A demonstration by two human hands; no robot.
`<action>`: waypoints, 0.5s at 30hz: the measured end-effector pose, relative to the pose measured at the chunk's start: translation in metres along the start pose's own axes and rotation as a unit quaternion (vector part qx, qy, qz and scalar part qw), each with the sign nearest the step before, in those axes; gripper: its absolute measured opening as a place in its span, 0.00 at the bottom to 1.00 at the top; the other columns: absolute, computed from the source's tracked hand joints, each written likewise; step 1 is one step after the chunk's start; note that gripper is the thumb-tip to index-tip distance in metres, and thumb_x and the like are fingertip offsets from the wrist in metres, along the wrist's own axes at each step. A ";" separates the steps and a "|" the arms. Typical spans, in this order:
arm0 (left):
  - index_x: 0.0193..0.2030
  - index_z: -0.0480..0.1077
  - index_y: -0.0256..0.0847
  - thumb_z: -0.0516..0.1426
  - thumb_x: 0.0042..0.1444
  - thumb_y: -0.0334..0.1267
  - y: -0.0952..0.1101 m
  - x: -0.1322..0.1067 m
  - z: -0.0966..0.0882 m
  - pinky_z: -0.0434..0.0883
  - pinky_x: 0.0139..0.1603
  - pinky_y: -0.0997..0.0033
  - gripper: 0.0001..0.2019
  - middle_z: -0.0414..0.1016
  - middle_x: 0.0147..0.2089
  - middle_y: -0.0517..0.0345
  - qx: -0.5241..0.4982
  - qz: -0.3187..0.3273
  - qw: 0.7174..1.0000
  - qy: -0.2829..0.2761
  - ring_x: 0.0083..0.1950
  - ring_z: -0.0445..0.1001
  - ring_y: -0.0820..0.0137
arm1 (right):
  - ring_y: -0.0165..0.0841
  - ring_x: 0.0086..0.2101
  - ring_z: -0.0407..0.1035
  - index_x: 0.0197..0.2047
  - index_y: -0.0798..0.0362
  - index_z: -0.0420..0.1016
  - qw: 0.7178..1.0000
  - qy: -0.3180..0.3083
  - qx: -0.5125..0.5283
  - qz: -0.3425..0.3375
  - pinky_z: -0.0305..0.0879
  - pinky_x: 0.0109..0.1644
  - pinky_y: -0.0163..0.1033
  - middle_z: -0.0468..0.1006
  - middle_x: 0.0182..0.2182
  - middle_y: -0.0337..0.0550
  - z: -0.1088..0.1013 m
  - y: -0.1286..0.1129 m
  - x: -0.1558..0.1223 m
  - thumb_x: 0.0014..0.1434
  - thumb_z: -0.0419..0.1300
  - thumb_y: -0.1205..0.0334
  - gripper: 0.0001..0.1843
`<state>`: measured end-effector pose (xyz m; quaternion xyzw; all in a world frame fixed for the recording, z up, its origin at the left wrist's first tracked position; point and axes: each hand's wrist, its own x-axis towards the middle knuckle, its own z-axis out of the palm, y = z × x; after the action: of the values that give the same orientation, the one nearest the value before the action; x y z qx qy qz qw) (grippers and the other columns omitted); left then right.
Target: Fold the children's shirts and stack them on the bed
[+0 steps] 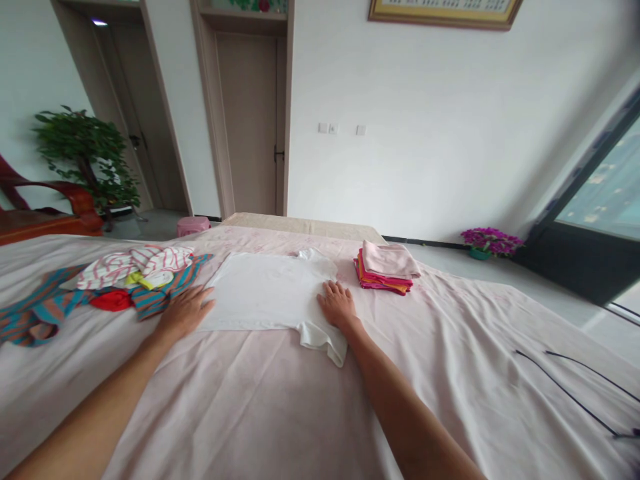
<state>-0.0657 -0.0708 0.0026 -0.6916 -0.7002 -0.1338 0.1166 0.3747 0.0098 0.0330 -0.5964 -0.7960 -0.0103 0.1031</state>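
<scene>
A white garment [267, 290] lies spread flat on the pink bed sheet [260, 400], partly folded, with a sleeve hanging out at its near right corner. My left hand [184, 311] rests flat on its left edge, fingers stretched out. My right hand [337, 304] lies flat on its right edge, fingers apart. Neither hand holds anything.
A heap of striped and red clothes [115, 283] lies left of the garment. A folded stack of pink, red and orange clothes [386, 267] sits to its right. A black cable [575, 393] runs across the sheet at right. Behind stand a potted plant [87, 153], doors and purple flowers [490, 241].
</scene>
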 end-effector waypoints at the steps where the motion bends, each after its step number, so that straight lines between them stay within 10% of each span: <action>1: 0.63 0.66 0.35 0.46 0.63 0.49 0.000 0.000 -0.001 0.55 0.69 0.56 0.27 0.69 0.64 0.43 -0.005 0.002 1.000 0.000 0.67 0.63 0.59 | 0.42 0.68 0.44 0.70 0.52 0.56 1.000 0.001 0.000 0.000 0.38 0.68 0.53 0.55 0.69 0.50 0.000 0.000 0.000 0.70 0.41 0.48 0.31; 15: 0.60 0.68 0.33 0.46 0.62 0.48 0.008 -0.002 -0.011 0.57 0.69 0.59 0.27 0.72 0.62 0.44 -0.044 -0.016 0.999 0.007 0.64 0.67 0.61 | 0.43 0.67 0.45 0.69 0.52 0.57 1.000 0.019 0.007 -0.002 0.38 0.67 0.52 0.57 0.68 0.52 0.002 0.001 -0.002 0.70 0.43 0.49 0.29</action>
<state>-0.0584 -0.0760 0.0126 -0.6841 -0.7036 -0.1707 0.0891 0.3755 0.0088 0.0311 -0.5941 -0.7949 -0.0162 0.1221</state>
